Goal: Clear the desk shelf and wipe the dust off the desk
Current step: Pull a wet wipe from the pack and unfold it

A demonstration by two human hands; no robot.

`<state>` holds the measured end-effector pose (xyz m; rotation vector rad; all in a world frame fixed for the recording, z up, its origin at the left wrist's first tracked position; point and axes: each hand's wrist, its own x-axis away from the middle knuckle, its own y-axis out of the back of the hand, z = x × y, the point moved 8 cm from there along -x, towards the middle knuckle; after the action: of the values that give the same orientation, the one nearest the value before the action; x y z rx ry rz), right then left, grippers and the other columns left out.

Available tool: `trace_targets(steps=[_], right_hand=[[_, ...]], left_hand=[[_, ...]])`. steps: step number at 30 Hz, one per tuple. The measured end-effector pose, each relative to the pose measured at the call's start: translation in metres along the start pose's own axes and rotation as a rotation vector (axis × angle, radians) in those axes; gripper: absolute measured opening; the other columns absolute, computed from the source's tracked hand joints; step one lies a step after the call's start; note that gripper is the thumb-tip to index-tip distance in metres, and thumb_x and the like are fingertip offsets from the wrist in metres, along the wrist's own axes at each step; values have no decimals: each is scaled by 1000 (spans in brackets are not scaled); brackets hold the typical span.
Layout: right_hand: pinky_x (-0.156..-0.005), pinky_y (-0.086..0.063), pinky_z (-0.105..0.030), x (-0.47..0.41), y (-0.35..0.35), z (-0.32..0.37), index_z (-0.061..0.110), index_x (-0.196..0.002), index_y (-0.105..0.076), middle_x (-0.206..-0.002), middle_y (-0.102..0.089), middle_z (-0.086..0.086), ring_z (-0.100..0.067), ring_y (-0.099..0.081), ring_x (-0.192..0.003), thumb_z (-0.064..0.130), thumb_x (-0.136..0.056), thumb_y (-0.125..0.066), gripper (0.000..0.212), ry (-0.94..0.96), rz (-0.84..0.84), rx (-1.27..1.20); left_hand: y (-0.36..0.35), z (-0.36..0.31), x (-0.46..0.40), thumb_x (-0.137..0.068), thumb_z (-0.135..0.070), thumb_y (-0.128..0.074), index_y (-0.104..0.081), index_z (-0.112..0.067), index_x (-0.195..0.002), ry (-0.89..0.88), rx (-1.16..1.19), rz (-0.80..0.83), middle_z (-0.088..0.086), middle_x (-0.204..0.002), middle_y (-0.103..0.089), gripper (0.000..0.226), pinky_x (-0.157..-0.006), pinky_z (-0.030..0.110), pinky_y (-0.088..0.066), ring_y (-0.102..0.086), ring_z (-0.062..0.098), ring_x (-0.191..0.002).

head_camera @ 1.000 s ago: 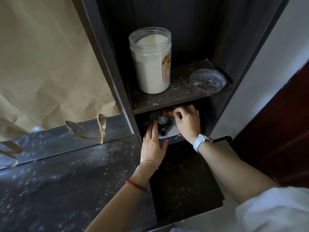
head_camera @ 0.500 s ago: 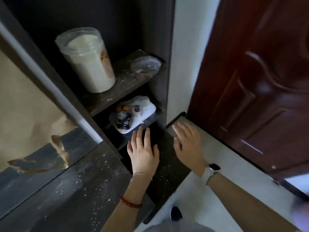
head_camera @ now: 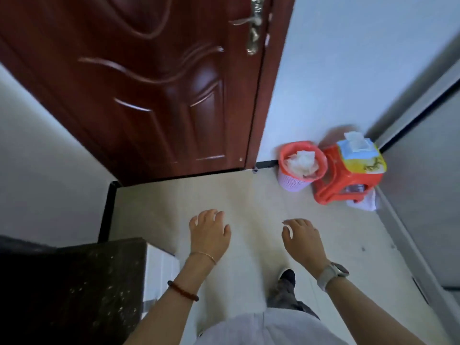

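Both hands empty, left hand and right hand hovering fingers spread over floor, dusty desk corner at lower left, shelf out of view; likely heading for wipes pack on red stool, next needing a sheet pulled

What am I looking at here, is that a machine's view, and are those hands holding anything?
No machine: a person wears a wide-angle camera on the head, looking down. The left hand and right hand are bare, open and empty above a pale tiled floor. The dusty dark desk corner sits lower left. Ahead is a red-brown door. Beside it stand a small basket of crumpled paper and a red stool carrying a pack of wipes.
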<state>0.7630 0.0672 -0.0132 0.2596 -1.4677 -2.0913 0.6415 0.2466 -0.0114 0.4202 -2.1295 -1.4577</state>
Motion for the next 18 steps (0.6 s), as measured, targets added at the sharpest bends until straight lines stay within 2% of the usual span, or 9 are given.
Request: trace_targets(steps=[4, 6, 11, 14, 18], right_hand=[[-96, -37, -34, -14, 36, -123, 10, -121, -57, -123, -60, -8, -26, -47, -119, 19, -94, -42, 32, -220, -2, -47], [-97, -35, -33, -22, 60, -185, 13, -123, -54, -126, -58, -5, -24, -46, -121, 21, -95, -40, 33, -311, -23, -58], [-98, -35, -35, -46, 105, -298, 14, -124, -53, -127, -57, -5, -25, -45, -122, 22, -95, -40, 33, -460, -22, -62], [-99, -34, -36, -67, 114, -341, 14, -122, -55, -125, -58, -6, -26, -46, -121, 21, -94, -42, 32, -523, -15, -87], [-100, -33, -34, -109, 121, -390, 19, -124, -51, -127, -56, -2, -22, -43, -124, 24, -95, -38, 32, -553, 37, -92]], left_hand=[[-36, -119, -59, -91, -35, -36, -47, -17, -127, -128, -34, 81, 2, -131, -50, 42, -99, 33, -29, -42, 22, -120], [-53, -190, -89, -88, -37, -33, -51, -15, -123, -191, -10, 119, 7, -124, -54, 45, -93, 34, -33, -47, 26, -115], [-71, -342, -148, -89, -26, -48, -52, -15, -123, -367, -17, 147, 8, -124, -55, 36, -89, 34, -36, -48, 27, -113], [-82, -389, -176, -88, -24, -50, -54, -13, -121, -431, -44, 178, 9, -122, -57, 35, -88, 36, -37, -50, 30, -110], [-106, -427, -228, -91, -27, -42, -52, -16, -120, -456, -181, 254, 5, -123, -54, 32, -86, 32, -35, -49, 26, -111]])
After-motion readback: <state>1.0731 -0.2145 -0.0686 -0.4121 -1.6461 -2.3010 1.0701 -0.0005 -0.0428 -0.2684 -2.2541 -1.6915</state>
